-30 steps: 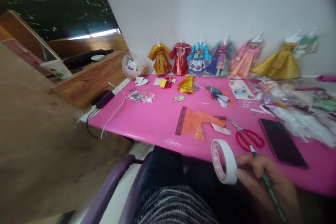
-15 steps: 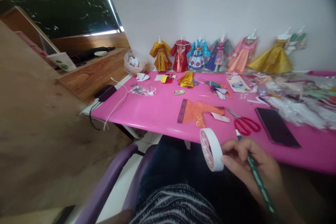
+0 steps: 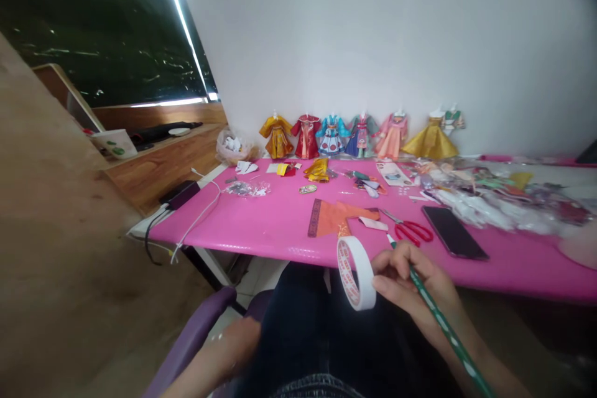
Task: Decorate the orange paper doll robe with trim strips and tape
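Tape roll above the lap, near the table, its rim pinched by the right hand, fingers closed, also holding a green pencil; sharing that grip could let it slip. Left hand blurred, finger opening unclear.

The right forearm comes in from the lower right corner of the frame and slants up and left to the right hand, right of centre in the lower half. Its thumb and index finger reach toward the left and nearly meet at their tips, pinched, while the other fingers curl back toward the palm. The left forearm rises from the bottom edge, left of centre, leaning right. It ends in the left hand, low and blurred; it looks bent down at the wrist, though its fingers cannot be made out.
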The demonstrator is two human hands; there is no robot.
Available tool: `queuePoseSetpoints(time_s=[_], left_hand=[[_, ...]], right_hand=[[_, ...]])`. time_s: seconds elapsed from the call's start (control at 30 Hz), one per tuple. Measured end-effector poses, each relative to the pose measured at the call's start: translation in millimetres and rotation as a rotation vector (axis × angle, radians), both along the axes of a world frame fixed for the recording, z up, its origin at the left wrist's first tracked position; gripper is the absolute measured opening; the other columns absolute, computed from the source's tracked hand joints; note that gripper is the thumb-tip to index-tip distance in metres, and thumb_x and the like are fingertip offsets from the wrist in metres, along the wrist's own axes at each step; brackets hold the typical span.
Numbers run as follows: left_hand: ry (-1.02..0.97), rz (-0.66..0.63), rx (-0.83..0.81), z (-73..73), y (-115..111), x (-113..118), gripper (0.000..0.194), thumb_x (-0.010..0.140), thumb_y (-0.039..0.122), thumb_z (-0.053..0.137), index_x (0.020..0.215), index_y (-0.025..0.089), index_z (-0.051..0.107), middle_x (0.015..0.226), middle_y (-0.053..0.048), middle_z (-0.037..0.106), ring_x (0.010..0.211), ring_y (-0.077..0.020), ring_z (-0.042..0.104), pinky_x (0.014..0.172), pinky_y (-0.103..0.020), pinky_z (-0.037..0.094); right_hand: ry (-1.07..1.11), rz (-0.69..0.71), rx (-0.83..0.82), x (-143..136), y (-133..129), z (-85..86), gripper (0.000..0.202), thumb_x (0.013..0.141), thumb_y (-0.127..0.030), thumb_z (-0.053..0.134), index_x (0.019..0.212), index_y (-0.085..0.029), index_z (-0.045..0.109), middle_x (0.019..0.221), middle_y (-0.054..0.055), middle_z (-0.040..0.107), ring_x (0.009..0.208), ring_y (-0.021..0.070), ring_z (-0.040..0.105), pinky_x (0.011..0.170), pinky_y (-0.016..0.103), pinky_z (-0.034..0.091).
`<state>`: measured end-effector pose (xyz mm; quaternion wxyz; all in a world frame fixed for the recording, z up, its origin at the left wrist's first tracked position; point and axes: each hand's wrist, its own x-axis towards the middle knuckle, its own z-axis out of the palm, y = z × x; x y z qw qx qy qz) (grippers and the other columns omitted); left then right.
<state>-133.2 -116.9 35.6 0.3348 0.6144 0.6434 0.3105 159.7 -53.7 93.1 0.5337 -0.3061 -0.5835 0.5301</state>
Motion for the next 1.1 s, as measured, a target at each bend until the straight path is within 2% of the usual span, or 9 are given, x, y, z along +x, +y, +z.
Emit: queuePoseSetpoints(time_s=[0.1, 0.2, 0.3, 0.43, 0.53, 0.67, 0.8, 1.0, 1.1], left_hand=[[0.087, -0.181, 0.013, 48.2, 37, 21, 0.024, 0.074, 0.027, 0.071, 0.053, 0.023, 0.061, 0.047, 0.003, 0.052, 0.043, -0.0139, 0.045, 0.052, -0.028, 0.035], [0.075, -0.329, 0.001, 92.7, 53, 52, 0.027, 0.092, 0.037, 0.052, 0.076, 0.021, 0.066, 0.065, 0.0, 0.064, 0.058, -0.0164, 0.059, 0.058, -0.026, 0.041], [-0.207, -0.326, 0.04, 108.4, 55, 81, 0.03, 0.095, 0.041, 0.049, 0.079, 0.018, 0.062, 0.07, -0.001, 0.065, 0.066, -0.0169, 0.062, 0.064, -0.027, 0.047], [-0.471, -0.24, 0.145, 86.9, 52, 108, 0.033, 0.094, 0.043, 0.053, 0.075, 0.018, 0.063, 0.073, -0.002, 0.064, 0.072, -0.0178, 0.061, 0.071, -0.029, 0.048], [-0.603, -0.214, 0.171, 61.7, 47, 119, 0.028, 0.094, 0.04, 0.054, 0.091, 0.021, 0.074, 0.104, -0.006, 0.071, 0.104, -0.0242, 0.062, 0.096, -0.037, 0.045], [-0.865, -0.252, 0.115, 38.4, 42, 123, 0.038, 0.087, 0.039, 0.064, 0.124, 0.03, 0.069, 0.147, -0.005, 0.054, 0.144, -0.0336, 0.033, 0.116, -0.049, 0.028], [-0.996, -0.457, 0.127, 34.0, 43, 130, 0.057, 0.082, 0.031, 0.073, 0.136, 0.035, 0.057, 0.153, -0.008, 0.045, 0.139, -0.0351, 0.042, 0.112, -0.049, 0.038], [-0.815, -0.367, 0.228, 35.6, 44, 131, 0.048, 0.085, 0.029, 0.071, 0.132, 0.031, 0.06, 0.149, -0.01, 0.045, 0.142, -0.0331, 0.036, 0.114, -0.046, 0.035], [-0.758, -0.333, 0.255, 38.7, 42, 129, 0.04, 0.088, 0.033, 0.066, 0.128, 0.027, 0.062, 0.148, -0.013, 0.045, 0.133, -0.0335, 0.047, 0.108, -0.045, 0.042]], right_hand=[[0.019, 0.005, -0.012, -3, 2, -1.4, 0.038, 0.082, -0.026, 0.076, 0.072, -0.024, 0.038, 0.076, -0.002, 0.064, 0.063, 0.0126, 0.052, 0.055, 0.024, 0.038], [-0.01, 0.002, 0.013, -3, 2, -2.5, 0.039, 0.082, -0.025, 0.076, 0.072, -0.023, 0.038, 0.078, -0.002, 0.064, 0.064, 0.0123, 0.053, 0.057, 0.023, 0.039], [-0.003, -0.01, 0.046, -1, 1, -3.0, 0.038, 0.083, -0.023, 0.075, 0.073, -0.023, 0.038, 0.077, -0.003, 0.063, 0.062, 0.0113, 0.051, 0.056, 0.022, 0.038], [0.017, 0.0, 0.069, 1, 1, -4.6, 0.035, 0.086, -0.019, 0.071, 0.074, -0.024, 0.038, 0.077, -0.004, 0.063, 0.064, 0.0115, 0.053, 0.056, 0.022, 0.038], [0.021, -0.015, 0.078, 1, 3, -7.1, 0.035, 0.086, -0.018, 0.07, 0.073, -0.024, 0.037, 0.078, -0.004, 0.064, 0.065, 0.0112, 0.054, 0.057, 0.021, 0.039], [0.032, -0.02, 0.094, 0, 1, -9.0, 0.035, 0.087, -0.015, 0.068, 0.073, -0.023, 0.037, 0.08, -0.004, 0.066, 0.068, 0.0113, 0.056, 0.06, 0.021, 0.043], [0.014, -0.053, 0.176, -1, -3, -6.8, 0.034, 0.085, -0.01, 0.066, 0.072, -0.023, 0.038, 0.079, -0.006, 0.067, 0.069, 0.0109, 0.06, 0.063, 0.019, 0.047], [-0.168, -0.1, 0.351, 6, -2, 4.6, 0.029, 0.088, -0.01, 0.062, 0.076, -0.025, 0.04, 0.082, -0.006, 0.066, 0.073, 0.0103, 0.064, 0.067, 0.016, 0.051], [-0.212, -0.164, 0.334, 15, -4, 10.5, 0.01, 0.098, -0.019, 0.052, 0.092, -0.027, 0.051, 0.092, -0.002, 0.067, 0.086, 0.0126, 0.066, 0.077, 0.019, 0.054]])
